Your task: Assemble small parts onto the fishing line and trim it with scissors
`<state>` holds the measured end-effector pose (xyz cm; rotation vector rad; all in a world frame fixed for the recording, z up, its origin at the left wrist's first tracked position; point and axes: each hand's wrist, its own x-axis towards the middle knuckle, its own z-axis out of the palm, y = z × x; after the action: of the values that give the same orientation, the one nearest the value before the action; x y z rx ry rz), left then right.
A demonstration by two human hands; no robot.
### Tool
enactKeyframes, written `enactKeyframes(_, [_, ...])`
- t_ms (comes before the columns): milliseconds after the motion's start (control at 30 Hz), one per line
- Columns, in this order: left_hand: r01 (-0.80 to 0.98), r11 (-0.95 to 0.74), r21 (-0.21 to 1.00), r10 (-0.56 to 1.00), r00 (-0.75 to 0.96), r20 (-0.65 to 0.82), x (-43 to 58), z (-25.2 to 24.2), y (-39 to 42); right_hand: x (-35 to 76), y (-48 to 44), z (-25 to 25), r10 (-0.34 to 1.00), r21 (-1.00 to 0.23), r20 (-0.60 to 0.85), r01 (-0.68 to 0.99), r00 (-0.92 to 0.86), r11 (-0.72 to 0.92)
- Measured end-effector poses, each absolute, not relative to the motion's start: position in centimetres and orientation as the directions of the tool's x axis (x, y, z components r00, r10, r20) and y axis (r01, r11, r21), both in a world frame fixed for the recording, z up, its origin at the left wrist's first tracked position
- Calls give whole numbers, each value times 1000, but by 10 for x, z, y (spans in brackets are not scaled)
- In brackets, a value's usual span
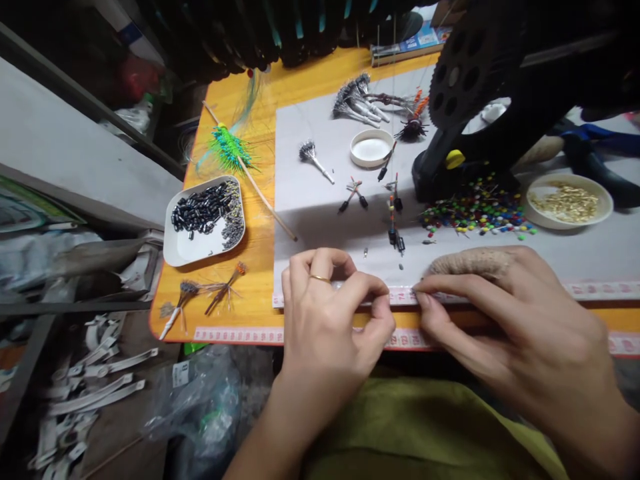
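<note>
While a white tray (199,251) at the left of the desk (267,287) corrals black tubular pieces (195,208) and grey bits (232,230), presumably so they cannot roll away, a wooden stick (263,197) lies slantwise beside it, threaded through a green bristly bundle (229,148) and reaching onto the white sheet (295,127). The left hand (340,310), a ring on one finger, comes next, thumb and forefinger brought together in a fine pinch, the other fingers curled; what it grips, if anything, I cannot tell. Just beyond lies a tiny metal fitting (365,253), and between the hands runs a printed measuring tape (400,295) along the sheet's near edge, likely set there for ready measuring. The right hand (515,320) mirrors the pinch over the tape, one finger wrapped, perhaps for protection; its contents are also too small to make out. Farther right, colourful ball-headed pins (483,207) spread loose, while a round dish (565,224) contains gold-coloured pieces (565,202), probably sorted within easy reach.
</note>
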<state>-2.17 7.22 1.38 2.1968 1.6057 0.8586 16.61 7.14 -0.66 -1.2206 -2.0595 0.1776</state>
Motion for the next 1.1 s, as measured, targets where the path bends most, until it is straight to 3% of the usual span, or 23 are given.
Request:
enactKeyframes(500, [757,-382,530,905,189,382,-20,7,74,171,66,-6,818,-437,525,749,-237,497])
enactKeyframes(1100, [780,-359,512,912,175,372,-19,7,74,180,63,-5,840,-457,504,763,-201,457])
